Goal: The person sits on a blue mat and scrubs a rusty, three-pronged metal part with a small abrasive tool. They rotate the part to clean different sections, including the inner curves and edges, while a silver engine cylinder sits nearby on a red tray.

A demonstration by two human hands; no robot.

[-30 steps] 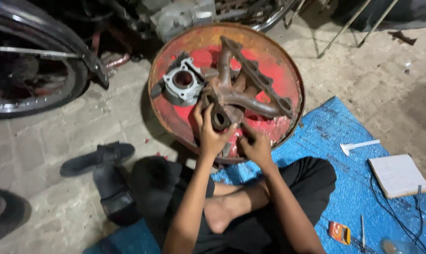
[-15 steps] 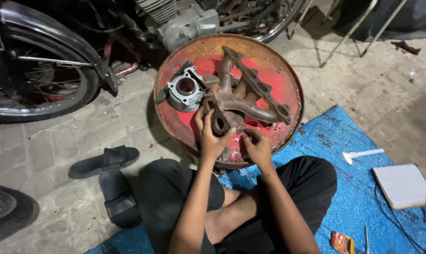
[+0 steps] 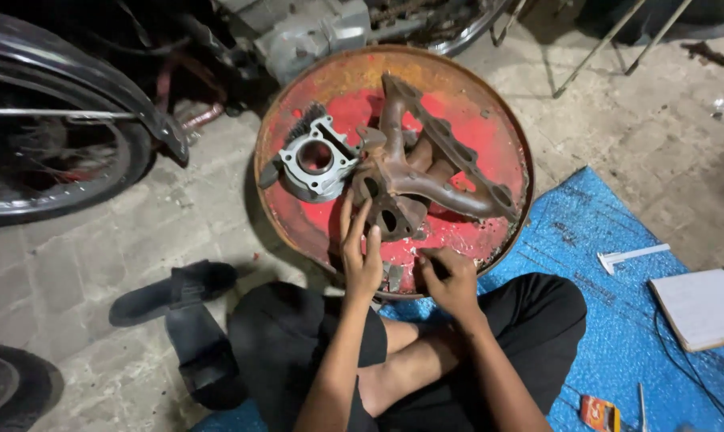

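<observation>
Left hand lifted off, fingers spread, tips at rusty brown cast-iron manifold | manifold lies unmoved in round red metal tray | right hand curled, apparently pinching something small, unclear | grey aluminium cylinder block beside manifold

Dim overall — light from above/front, top edge v. dark, centre sharp, soft shadows, slight wide-angle stretch.

Head camera, single view: worn on the seated person's head, facing steeply down and forward over crossed legs. Near range; forearms enter from the bottom edge, the round red tray sits centre frame on paving. Motorcycle wheel at upper left, blue mat at right. No second view to overlap
</observation>
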